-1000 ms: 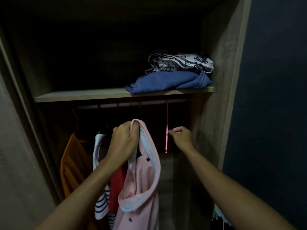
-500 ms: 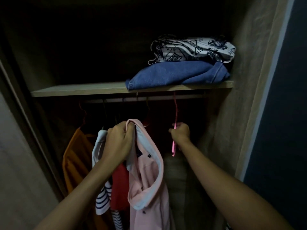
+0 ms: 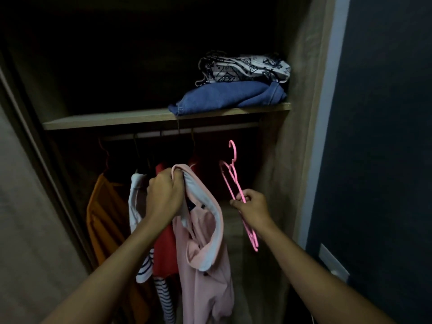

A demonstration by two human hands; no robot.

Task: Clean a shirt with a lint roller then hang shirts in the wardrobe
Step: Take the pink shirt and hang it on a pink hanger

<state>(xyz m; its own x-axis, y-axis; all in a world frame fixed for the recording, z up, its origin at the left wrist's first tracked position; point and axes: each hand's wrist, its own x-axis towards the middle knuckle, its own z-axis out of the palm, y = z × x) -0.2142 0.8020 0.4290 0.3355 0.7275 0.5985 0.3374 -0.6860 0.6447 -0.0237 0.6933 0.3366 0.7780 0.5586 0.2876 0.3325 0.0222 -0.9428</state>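
My left hand (image 3: 164, 195) grips the white collar of a pink shirt (image 3: 203, 249), which hangs down from it in front of the open wardrobe. My right hand (image 3: 250, 204) pinches a pink plastic hanger (image 3: 230, 174) near its middle. The hanger is off the rail (image 3: 210, 130) and tilted, its hook pointing up below the rail and its lower end hanging past my wrist. Hanger and shirt are apart.
On the rail hang an orange garment (image 3: 102, 211), a white and navy striped top (image 3: 138, 197) and a red garment (image 3: 163, 251). The shelf (image 3: 105, 118) above carries a folded blue garment (image 3: 229, 95) under a patterned one (image 3: 245, 67). A dark wall (image 3: 385, 136) stands at the right.
My right hand took hold of the pink hanger, lifted it off the rail and brought it down and towards me, tilted. My left hand kept the pink shirt held up.
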